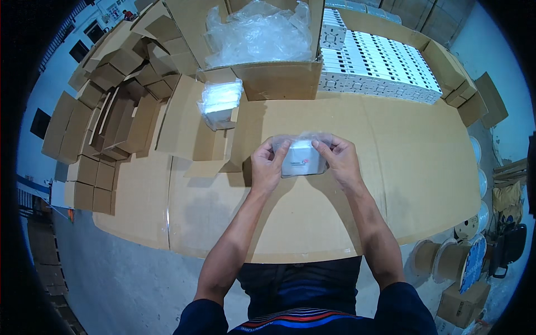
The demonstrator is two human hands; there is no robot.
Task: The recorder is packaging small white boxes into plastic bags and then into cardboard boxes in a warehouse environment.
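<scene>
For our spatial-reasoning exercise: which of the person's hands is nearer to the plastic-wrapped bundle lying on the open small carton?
Left. The left hand grips the bagged white box just below-right of the wrapped bundle; the right hand holds the box's far side, farther away.

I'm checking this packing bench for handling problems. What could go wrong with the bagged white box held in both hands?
The white box sits in a thin clear bag, pinched by left hand and right hand; the film could tear or slip. Another bagged box rests on an open carton's flap and might slide off.
</scene>
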